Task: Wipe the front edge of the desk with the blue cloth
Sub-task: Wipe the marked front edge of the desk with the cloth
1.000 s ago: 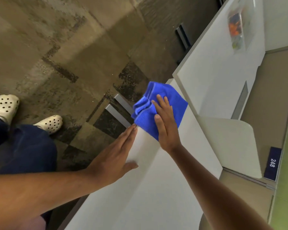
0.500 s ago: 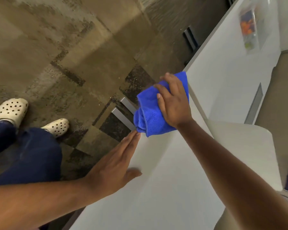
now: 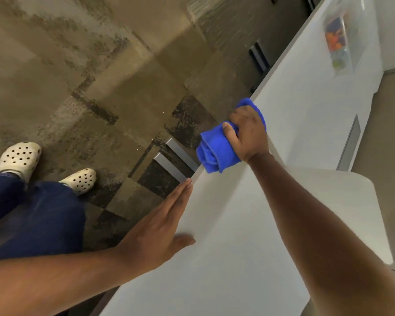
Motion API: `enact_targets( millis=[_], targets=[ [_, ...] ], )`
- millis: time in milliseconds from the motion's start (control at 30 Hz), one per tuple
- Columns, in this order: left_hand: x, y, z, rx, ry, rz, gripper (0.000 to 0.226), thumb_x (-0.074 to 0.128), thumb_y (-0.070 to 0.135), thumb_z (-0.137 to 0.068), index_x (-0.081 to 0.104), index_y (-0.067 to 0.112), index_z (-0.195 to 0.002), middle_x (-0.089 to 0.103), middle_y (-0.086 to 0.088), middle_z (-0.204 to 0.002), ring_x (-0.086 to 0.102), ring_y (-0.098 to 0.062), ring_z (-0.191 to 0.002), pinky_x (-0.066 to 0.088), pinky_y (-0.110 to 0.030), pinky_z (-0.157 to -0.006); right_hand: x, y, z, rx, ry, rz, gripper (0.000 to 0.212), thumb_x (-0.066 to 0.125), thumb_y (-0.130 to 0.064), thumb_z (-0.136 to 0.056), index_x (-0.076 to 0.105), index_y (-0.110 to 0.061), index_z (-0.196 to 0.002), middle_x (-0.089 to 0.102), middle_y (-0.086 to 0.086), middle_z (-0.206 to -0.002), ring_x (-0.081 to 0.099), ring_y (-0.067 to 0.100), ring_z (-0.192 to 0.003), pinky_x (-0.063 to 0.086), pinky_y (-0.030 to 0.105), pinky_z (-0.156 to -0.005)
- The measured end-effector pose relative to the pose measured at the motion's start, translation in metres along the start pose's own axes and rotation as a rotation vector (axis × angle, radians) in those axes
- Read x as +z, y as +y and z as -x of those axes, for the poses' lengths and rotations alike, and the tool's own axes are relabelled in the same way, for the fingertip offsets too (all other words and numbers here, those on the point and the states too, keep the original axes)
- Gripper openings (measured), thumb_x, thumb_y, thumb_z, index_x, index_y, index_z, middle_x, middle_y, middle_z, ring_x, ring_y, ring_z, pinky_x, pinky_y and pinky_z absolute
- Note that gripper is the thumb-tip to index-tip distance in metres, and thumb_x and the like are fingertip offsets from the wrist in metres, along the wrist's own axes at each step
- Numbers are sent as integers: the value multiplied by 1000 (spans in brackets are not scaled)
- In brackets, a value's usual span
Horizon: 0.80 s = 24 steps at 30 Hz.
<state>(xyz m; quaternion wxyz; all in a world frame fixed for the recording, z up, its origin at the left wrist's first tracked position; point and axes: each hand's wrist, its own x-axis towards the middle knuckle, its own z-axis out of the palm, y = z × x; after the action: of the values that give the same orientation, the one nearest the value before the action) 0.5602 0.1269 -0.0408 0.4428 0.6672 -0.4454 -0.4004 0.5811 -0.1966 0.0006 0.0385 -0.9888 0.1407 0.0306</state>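
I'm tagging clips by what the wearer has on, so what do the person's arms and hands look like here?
Both forearms are bare as far as the frame shows: no sleeves or cuffs in view. The left hand and right hand wear no gloves, and no rings, watch or bracelet show. The fingernails that show look short and plain.

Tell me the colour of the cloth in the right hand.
Bright blue cloth, bunched in the right hand; head view.

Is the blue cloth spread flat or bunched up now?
Bunched up. The cloth is wadded in thick folds inside the closed right hand, at the desk edge.
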Motion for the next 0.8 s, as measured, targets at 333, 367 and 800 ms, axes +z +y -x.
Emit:
enact_targets(
  millis=[333,367,800],
  targets=[
    [4,-5,1,7,-8,14,109,68,50,-93,-11,21,-163,-19,14,-170,-11,5,-154,-5,-6,-118,-1,17,-7,-172,-149,92,41,42,-42,-94,54,-9,-74,51,5,-72,43,27,-72,45,44,-77],
    [3,-3,2,20,-19,10,107,65,51,-94,-11,21,-163,-22,14,-170,-12,4,-154,-5,-8,-119,-2,19,-12,-124,-123,85,37,42,-41,-94,50,-13,-71,47,1,-70,41,24,-70,45,45,-73],
    [10,-15,8,799,-312,-482,45,32,22,-104,75,12,-113,71,-3,-124,56,-24,-131,16,-35,-125,16,-66,73,-313,-194,48,48,50,-59,-89,71,-16,-90,65,2,-90,59,29,-93,36,50,-112]
  ],
)
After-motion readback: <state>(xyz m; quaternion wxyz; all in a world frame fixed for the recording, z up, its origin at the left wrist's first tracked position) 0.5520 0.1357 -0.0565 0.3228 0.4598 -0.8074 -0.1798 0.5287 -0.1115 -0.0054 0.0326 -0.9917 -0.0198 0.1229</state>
